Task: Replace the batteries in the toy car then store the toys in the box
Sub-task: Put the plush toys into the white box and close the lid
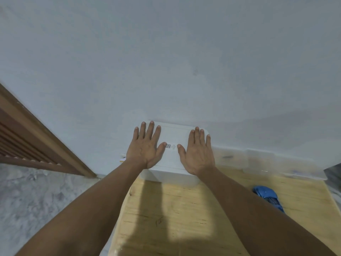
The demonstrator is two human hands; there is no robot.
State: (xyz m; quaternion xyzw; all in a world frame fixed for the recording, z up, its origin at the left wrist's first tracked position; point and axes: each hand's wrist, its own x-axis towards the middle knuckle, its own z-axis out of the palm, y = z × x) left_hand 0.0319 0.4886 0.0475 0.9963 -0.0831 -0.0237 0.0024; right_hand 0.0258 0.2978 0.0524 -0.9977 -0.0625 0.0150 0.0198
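Note:
A white plastic box (172,172) with its lid on stands at the far left end of a wooden table, against the wall. A small label with a QR code sits on the lid between my hands. My left hand (147,146) lies flat on the left part of the lid, fingers straight and spread. My right hand (198,150) lies flat on the right part, fingers straight and close together. A blue toy car (267,196) rests on the table to the right, partly hidden behind my right forearm.
The wooden table (175,218) runs toward me and to the right. Clear plastic containers (258,161) line the wall at the back right. A brown louvred door and frame (36,145) stand at the left, above a grey marbled floor (36,200).

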